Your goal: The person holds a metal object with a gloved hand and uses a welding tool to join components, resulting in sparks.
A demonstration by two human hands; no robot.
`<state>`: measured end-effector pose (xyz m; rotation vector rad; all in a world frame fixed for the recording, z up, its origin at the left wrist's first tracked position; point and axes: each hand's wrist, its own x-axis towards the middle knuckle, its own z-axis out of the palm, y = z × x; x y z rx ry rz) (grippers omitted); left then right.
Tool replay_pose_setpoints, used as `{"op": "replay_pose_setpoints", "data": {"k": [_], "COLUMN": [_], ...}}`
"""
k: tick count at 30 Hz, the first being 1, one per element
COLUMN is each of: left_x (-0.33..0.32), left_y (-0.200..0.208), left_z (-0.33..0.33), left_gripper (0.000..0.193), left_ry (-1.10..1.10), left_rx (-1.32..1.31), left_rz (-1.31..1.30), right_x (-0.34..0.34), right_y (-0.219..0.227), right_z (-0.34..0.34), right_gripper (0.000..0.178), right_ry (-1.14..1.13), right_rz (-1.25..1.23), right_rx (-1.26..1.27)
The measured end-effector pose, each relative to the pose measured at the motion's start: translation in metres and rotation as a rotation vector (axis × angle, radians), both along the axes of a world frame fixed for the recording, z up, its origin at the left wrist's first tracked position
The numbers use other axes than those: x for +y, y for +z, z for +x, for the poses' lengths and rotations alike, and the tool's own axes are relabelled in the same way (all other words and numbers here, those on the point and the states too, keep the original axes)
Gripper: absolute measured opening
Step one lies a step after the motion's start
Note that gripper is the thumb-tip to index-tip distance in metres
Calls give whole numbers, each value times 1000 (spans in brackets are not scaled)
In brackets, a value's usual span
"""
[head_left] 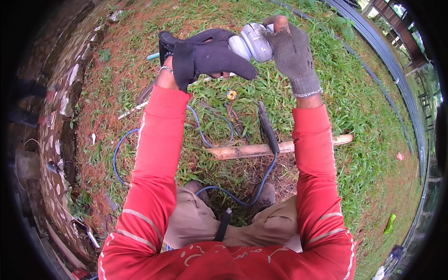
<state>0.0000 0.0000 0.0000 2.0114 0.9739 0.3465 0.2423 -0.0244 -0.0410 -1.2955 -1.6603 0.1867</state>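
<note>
Held out at arm's length over the grass, a white-grey plastic pipe fitting point(255, 43) with a ringed body sits between my two hands. My left hand point(210, 52), in a black glove, is wrapped round its left end, the thumb stretched out below. My right hand point(293, 51), in a grey knit glove with a bare thumb tip, grips the right end. The palms hide parts of the fitting. A teal-ended tube point(153, 56) shows just left of my left wrist; whether it joins the fitting I cannot tell.
Below my hands a wooden stick point(247, 151) lies on the grass under a black-handled tool point(268, 128) with a blue cord point(213, 187). Nearby are a small yellow roll point(231, 94) and a white strip point(133, 110). Dark pipes point(392, 60) curve along the right; a stone wall point(56, 116) runs left.
</note>
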Motion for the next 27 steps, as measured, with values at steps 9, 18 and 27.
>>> {"op": "replay_pose_setpoints", "data": {"k": [9,18,27], "left_x": [7,-7,16], "left_y": [-19,-15,-42], "left_z": [0,24,28], "left_gripper": [40,45,53], "left_ry": [-6,50,-114], "left_rx": [-80,-34,-231], "left_rz": [-66,-50,-72], "right_x": [8,7,13], "right_y": [-7,-8,-12], "right_z": [13,19,38], "right_gripper": [26,27,22], "right_ry": [196,110,36], "right_rz": [354,362,469], "right_rx": [-215,-305,-591]}}
